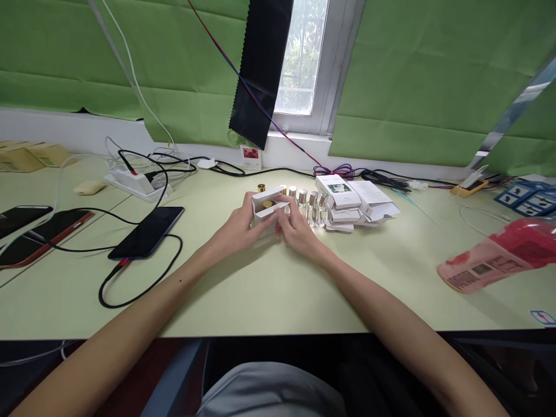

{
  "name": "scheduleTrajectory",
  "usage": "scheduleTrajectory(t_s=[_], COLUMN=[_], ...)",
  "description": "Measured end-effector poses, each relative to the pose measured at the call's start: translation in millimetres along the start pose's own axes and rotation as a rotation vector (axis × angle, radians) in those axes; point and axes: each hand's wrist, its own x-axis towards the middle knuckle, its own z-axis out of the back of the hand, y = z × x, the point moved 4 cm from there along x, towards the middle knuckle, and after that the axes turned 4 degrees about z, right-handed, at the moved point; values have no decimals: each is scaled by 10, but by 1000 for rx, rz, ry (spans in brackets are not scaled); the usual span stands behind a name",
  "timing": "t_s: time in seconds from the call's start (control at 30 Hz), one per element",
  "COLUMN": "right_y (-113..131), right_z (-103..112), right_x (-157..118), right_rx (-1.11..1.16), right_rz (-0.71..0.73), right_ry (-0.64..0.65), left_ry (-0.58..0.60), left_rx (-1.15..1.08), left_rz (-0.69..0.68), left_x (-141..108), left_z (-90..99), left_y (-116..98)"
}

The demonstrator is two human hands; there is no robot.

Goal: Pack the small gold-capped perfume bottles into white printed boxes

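Observation:
A small white box (259,202) is held between my two hands, its top open and a gold cap (267,204) showing inside. My left hand (244,227) is wrapped round the box's left side and front. The fingers of my right hand (297,229) press on its right edge. Just behind the box stands another gold cap (261,188). Several glass bottles with silver caps (313,200) stand in a row right of the box. Beside them lies a pile of white cartons (341,194), some with a flower picture. The bottles nearest my right hand are partly hidden.
At the left lie a black phone (147,233) on a cable, more phones and a white power strip (135,182). A pink bottle (490,260) is at the right. Cables (269,171) run along the table's back, and blue packets (527,197) lie at the back right.

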Motion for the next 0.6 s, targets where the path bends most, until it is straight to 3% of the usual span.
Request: scheduleTrajectory(t_s=[0.33, 0.6], right_y=[-45, 3], right_z=[28, 78], right_x=[19, 40], right_rx=[22, 43], right_rz=[15, 54], right_ry=[-25, -94], left_ry=[-63, -48], left_rx=[-46, -51], left_rz=[-16, -7], left_x=[-27, -21], left_z=[6, -11], left_y=[-53, -4])
